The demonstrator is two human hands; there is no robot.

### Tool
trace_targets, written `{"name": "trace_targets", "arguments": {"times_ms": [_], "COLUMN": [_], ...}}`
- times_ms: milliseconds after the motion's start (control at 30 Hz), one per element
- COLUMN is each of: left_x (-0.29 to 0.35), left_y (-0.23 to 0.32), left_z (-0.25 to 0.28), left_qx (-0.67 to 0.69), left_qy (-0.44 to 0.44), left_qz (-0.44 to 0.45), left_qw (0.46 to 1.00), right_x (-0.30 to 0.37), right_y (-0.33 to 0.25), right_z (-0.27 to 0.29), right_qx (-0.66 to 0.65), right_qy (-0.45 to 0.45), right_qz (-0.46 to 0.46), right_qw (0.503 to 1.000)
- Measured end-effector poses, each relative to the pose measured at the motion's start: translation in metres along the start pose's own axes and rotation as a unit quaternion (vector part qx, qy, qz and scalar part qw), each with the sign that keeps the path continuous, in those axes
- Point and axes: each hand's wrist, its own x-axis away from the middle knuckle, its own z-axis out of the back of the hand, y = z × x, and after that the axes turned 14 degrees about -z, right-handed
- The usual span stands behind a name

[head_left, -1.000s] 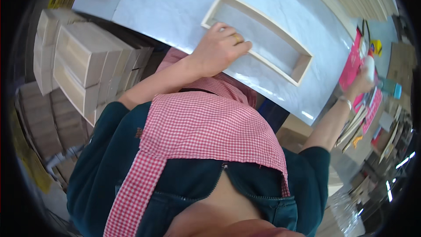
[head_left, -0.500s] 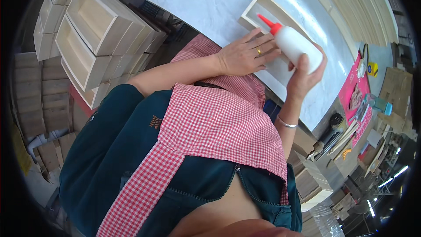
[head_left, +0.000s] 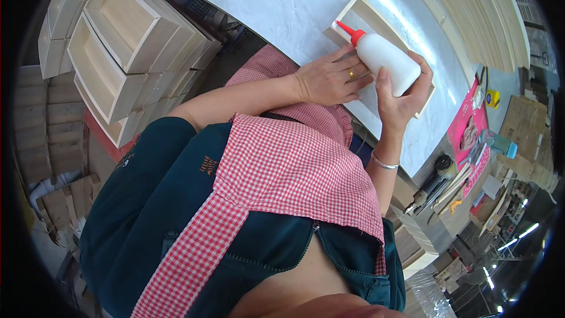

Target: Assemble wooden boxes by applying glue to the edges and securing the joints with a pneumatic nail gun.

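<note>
A white squeeze bottle point(head_left: 388, 63) with a red pointed nozzle is gripped in my right hand point(head_left: 406, 89), the fingers wrapped round its base. It is tilted, its red tip over the left end of a shallow wooden box point(head_left: 406, 43) on the table. Whether the tip touches the wood I cannot tell. My left hand point(head_left: 336, 79) lies along the near side of the box, fingers stretched out and slightly apart, with a gold ring on one. The hand hides much of the near wall, and the bottle covers part of the inside.
Several wooden drawer boxes point(head_left: 112, 65) are stacked at the left. Thin wooden boards point(head_left: 471, 9) stand in rows at the far right of the white marbled table point(head_left: 276, 6). Beyond its right edge are a pink sheet point(head_left: 466, 119), a clear blue-tinted container point(head_left: 500, 143) and some tools.
My right hand has moved left with the bottle, bringing the nozzle from over the box's inside to its left end. My left hand stays nearly in place beside the box.
</note>
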Motion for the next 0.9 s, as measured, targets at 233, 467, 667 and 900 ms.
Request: {"name": "trace_targets", "arguments": {"times_ms": [233,467,667,900], "left_x": [-0.002,-0.003,-0.002,-0.003], "left_y": [-0.001,-0.001,-0.002,-0.002], "left_z": [-0.006,-0.003,-0.003,-0.003], "left_qx": [0.006,0.012,0.014,0.022], "left_qy": [0.004,-0.004,-0.006,-0.017], "left_qz": [0.006,0.004,0.004,0.001], "left_qw": [1.0,1.0,1.0,1.0], "right_x": [-0.023,-0.046,-0.048,-0.038], "right_y": [0.004,0.006,0.007,0.013], "right_z": [-0.004,-0.014,-0.01,0.015], "right_qx": [0.012,0.03,0.05,0.071], "right_qy": [0.014,0.052,0.075,0.102], "right_qz": [0.018,0.034,0.043,0.014], "right_qw": [1.0,0.998,0.995,0.992]}}
